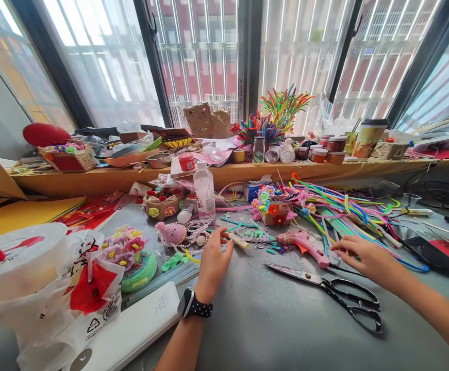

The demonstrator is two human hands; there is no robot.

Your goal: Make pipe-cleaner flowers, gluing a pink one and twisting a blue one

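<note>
The left hand (213,262) is positioned at a small cream-coloured piece (239,240); whether the piece is gripped cannot be determined. The right hand (366,257) is held open, fingers loosely extended, near the pink hot-glue gun (300,239), which is laid on the grey tabletop (270,330) just beyond the black-handled scissors (317,279).

I see bare desk (243,324) between the white case (143,322) and scissors (313,278); beyond, the glue gun (304,241) and upright bottle (204,190) stand in the way.
</note>
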